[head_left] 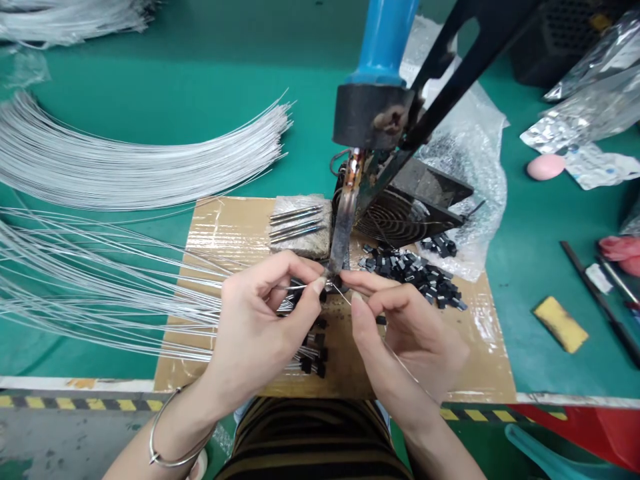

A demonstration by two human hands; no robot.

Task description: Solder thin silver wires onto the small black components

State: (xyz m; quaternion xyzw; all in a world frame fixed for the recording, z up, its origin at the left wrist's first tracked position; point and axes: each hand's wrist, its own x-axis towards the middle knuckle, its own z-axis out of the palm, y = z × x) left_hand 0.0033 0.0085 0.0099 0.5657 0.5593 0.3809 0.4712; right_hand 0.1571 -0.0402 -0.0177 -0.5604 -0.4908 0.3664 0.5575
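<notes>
My left hand (pixel 263 313) is pinched on the end of a thin white wire (pixel 150 313) and holds it at the tip of a fixed soldering iron (pixel 345 227) with a blue handle. Opposite it, my right hand (pixel 400 333) pinches a fine strand of solder wire (pixel 345 297) that runs back under the palm, its end at the same iron tip. Both hands meet over a taped cardboard pad (pixel 225 233). Small black components (pixel 420 273) lie in a heap just right of the iron, and a few more (pixel 315 353) rest beneath my left hand.
Bundles of long white wires (pixel 125 160) fan across the green table on the left. A small fan (pixel 400 220) sits behind the iron, with plastic bags (pixel 470 147) beyond. Right of the pad lie a yellow sponge (pixel 560 323), a pink object (pixel 545 167) and foil packets (pixel 590 107).
</notes>
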